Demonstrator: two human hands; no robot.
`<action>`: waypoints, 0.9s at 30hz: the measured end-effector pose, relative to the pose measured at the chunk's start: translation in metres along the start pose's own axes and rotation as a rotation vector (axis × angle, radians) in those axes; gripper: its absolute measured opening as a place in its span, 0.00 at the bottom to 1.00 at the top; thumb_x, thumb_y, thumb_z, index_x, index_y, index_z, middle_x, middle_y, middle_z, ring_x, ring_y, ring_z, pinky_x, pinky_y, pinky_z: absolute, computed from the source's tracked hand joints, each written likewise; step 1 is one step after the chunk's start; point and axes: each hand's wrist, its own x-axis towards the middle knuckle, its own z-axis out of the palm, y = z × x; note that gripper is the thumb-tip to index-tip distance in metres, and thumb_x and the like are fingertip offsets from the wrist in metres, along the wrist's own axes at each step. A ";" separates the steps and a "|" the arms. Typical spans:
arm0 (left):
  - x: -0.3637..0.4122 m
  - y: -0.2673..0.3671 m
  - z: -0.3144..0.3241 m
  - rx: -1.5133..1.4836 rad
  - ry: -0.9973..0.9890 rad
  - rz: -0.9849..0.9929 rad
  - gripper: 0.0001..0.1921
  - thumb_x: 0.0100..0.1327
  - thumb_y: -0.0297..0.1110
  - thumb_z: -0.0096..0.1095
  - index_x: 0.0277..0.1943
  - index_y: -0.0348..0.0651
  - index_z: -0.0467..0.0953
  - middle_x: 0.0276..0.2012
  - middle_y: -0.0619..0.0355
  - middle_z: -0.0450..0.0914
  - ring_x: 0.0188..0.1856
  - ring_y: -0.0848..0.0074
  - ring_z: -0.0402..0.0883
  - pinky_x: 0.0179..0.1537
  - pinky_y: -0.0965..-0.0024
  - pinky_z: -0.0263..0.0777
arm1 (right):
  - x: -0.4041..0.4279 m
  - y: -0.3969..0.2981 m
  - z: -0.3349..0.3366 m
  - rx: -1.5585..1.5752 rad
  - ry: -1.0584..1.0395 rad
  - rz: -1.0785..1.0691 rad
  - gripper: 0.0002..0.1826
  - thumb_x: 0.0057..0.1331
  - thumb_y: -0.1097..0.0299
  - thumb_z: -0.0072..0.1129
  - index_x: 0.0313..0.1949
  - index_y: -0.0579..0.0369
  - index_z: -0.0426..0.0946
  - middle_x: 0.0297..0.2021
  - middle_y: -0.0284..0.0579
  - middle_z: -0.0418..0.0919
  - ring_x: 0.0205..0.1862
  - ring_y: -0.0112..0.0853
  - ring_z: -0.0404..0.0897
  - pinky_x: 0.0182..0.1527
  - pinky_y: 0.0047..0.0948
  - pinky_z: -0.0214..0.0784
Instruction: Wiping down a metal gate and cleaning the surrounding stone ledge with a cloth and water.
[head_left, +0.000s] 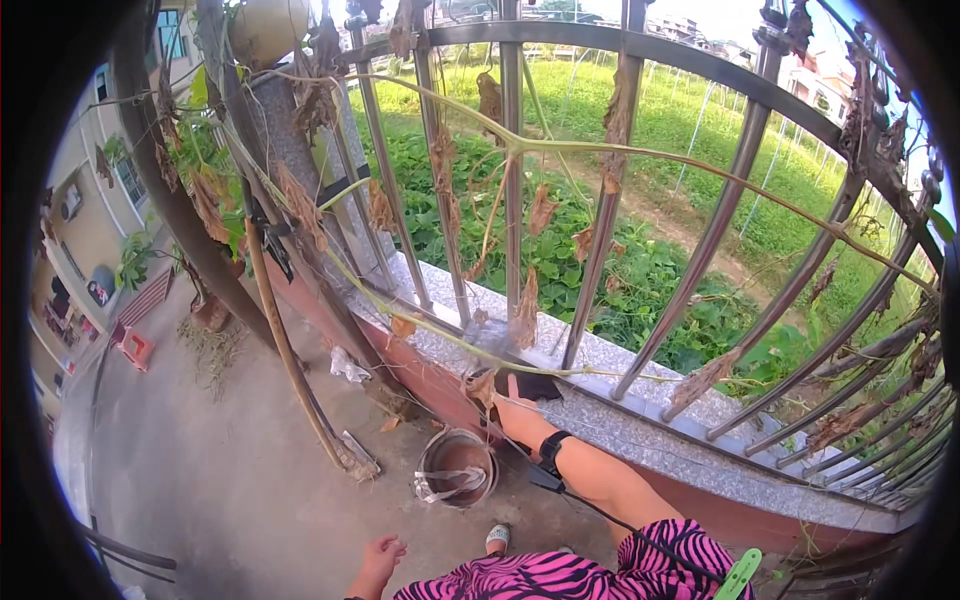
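Note:
My right hand (517, 416) reaches to the granite ledge (630, 420) below the metal railing. It grips a dark, limp piece (538, 385) that looks like cloth or plastic, with one finger lying up along it. A dry leaf and a green vine stem (457, 343) cross in front of this spot and partly hide the grip. A blurred greyish patch (491, 335) shows on the ledge just beyond. Low on the left, my left hand (384, 555) hangs over the concrete floor with fingers loosely curled and nothing visible in them.
A round bucket (459, 469) with a pale strip across it stands below the ledge. Dried vines hang on the railing bars (511, 187). Wooden poles (281, 337) lean at left, near a crumpled white scrap (349, 365). Further off is a red stool (135, 349).

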 end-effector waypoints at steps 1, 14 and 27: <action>0.003 0.004 0.002 -0.001 -0.019 0.006 0.18 0.66 0.32 0.53 0.56 0.32 0.69 0.42 0.50 0.82 0.42 0.70 0.82 0.39 0.71 0.76 | -0.011 0.000 -0.015 -0.050 -0.051 0.059 0.38 0.55 0.73 0.54 0.67 0.51 0.55 0.62 0.84 0.46 0.29 0.44 0.82 0.29 0.34 0.74; 0.024 0.038 0.118 0.103 -0.346 0.188 0.15 0.66 0.32 0.54 0.53 0.36 0.72 0.40 0.53 0.82 0.41 0.73 0.83 0.36 0.74 0.74 | -0.323 0.106 -0.064 -0.365 -0.109 0.500 0.38 0.56 0.75 0.51 0.67 0.60 0.53 0.67 0.71 0.47 0.38 0.47 0.83 0.32 0.34 0.76; 0.005 0.070 0.212 0.269 -0.561 0.358 0.17 0.63 0.30 0.57 0.53 0.31 0.72 0.39 0.52 0.82 0.39 0.75 0.81 0.42 0.72 0.74 | -0.414 0.098 -0.184 0.722 0.659 0.714 0.12 0.58 0.66 0.62 0.34 0.63 0.75 0.25 0.46 0.77 0.27 0.31 0.75 0.34 0.26 0.67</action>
